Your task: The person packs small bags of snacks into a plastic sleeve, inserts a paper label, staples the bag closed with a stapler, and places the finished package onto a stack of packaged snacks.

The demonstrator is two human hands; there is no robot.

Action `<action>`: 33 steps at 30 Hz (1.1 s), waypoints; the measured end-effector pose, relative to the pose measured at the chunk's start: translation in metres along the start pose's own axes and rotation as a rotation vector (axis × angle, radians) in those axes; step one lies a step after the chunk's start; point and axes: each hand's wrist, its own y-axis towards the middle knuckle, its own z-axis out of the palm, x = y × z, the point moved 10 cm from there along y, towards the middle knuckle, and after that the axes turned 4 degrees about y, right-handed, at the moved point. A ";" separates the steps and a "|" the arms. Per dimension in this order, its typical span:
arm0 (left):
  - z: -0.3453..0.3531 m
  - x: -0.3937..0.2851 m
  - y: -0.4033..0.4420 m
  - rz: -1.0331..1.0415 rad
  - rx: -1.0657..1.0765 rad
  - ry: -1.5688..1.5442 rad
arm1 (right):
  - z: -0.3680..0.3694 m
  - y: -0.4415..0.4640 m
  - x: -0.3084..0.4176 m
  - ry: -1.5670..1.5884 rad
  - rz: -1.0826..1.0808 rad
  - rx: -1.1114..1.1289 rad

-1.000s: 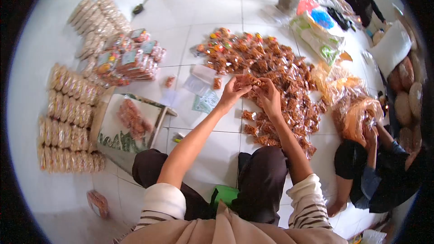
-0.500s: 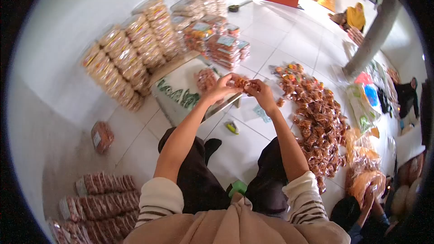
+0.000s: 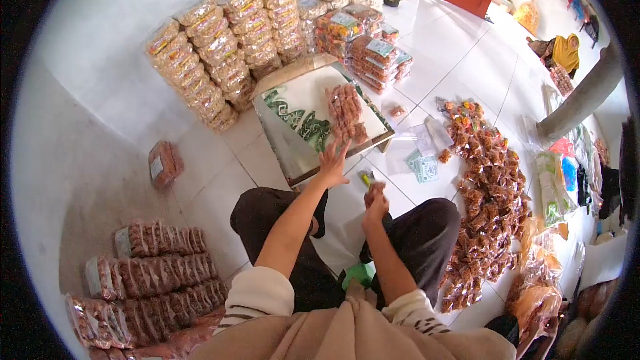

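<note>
A: Noting from where I stand. Left hand (image 3: 332, 163)?

B: Released. Fingers spread, at the near edge of the low table (image 3: 293, 87). Fingertips point at the lower end of the brown packets (image 3: 345, 108); contact with them I cannot tell.

A: Position of those packets?

B: Lying on the table top, side by side in a clump, right of the green leafy pattern.

A: Right hand (image 3: 376, 205)?

B: Fingers curled, above the floor and close to the person's right knee. A yellow-green tool (image 3: 367, 179) shows just beyond the fingertips. Whether the hand grasps it or it lies on the tiles behind, I cannot tell.

A: Surroundings, right side?

B: Green-printed labels (image 3: 423, 167) on the floor, clear bags (image 3: 437, 135) just beyond. Past those, a long heap of small packets (image 3: 490, 200).

A: Left side and far end?

B: Tall stacks of pale packs (image 3: 200, 60) against the wall; a lower stack of labelled packs (image 3: 377, 60) behind the table. One brown bundle (image 3: 165, 163) alone on the tiles, long bags (image 3: 160, 267) nearer us. Far off, a person in a yellow head covering (image 3: 567, 53), seated.
</note>
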 end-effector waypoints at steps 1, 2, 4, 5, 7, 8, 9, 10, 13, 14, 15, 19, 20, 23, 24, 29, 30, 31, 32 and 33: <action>0.016 0.009 -0.010 -0.110 0.146 0.134 | -0.036 -0.036 -0.002 -0.257 -0.056 -0.558; 0.025 0.013 -0.010 -0.115 0.160 0.131 | -0.034 -0.039 -0.007 -0.259 -0.048 -0.572; 0.017 0.011 -0.013 -0.063 -0.104 0.035 | -0.035 -0.049 -0.020 -0.295 0.062 -0.623; 0.025 0.012 -0.012 -0.069 -0.084 0.030 | -0.005 -0.042 -0.017 -0.303 0.102 -0.528; 0.013 0.005 -0.003 -0.007 -0.230 0.005 | 0.024 -0.027 -0.014 -0.269 0.130 -0.470; 0.014 0.006 0.002 -0.014 -0.224 0.001 | 0.032 -0.016 -0.017 -0.234 0.151 -0.396; 0.011 0.003 0.005 0.022 -0.255 -0.026 | 0.042 -0.006 -0.018 -0.218 0.142 -0.320; 0.007 0.000 0.009 0.060 -0.291 -0.049 | 0.036 0.004 -0.022 -0.219 0.149 -0.322; 0.007 -0.002 0.016 0.123 -0.297 -0.007 | 0.029 0.024 -0.030 -0.212 0.135 -0.315; 0.011 -0.002 0.016 0.117 -0.287 -0.005 | 0.029 0.028 -0.029 -0.209 0.099 -0.332; 0.014 -0.001 0.017 0.104 -0.289 -0.005 | 0.030 0.032 -0.027 -0.205 0.061 -0.348; 0.028 0.002 0.019 0.143 -0.256 0.061 | 0.027 0.052 -0.024 -0.309 -0.015 -0.420; 0.025 -0.007 0.017 0.189 -0.229 0.078 | 0.028 0.060 -0.026 -0.301 -0.011 -0.424; 0.018 0.001 0.017 0.176 -0.146 0.002 | 0.061 0.077 0.014 -0.759 -0.355 -0.312; 0.013 0.008 0.022 0.170 -0.165 -0.117 | 0.063 0.079 0.013 -0.749 -0.352 -0.321; -0.003 0.034 0.104 0.161 -0.207 -0.091 | 0.051 0.074 0.016 -0.724 -0.415 -0.506; -0.004 0.028 0.120 0.221 -0.192 0.028 | 0.051 0.074 0.016 -0.706 -0.421 -0.496; 0.001 0.027 0.130 0.280 -0.178 0.147 | 0.046 0.077 0.014 -0.714 -0.418 -0.503; 0.003 0.031 0.136 0.278 -0.175 0.140 | 0.038 0.083 0.010 -0.639 -0.400 -0.510; 0.013 0.029 0.141 0.352 -0.109 0.247 | 0.031 0.088 0.006 -0.562 -0.384 -0.514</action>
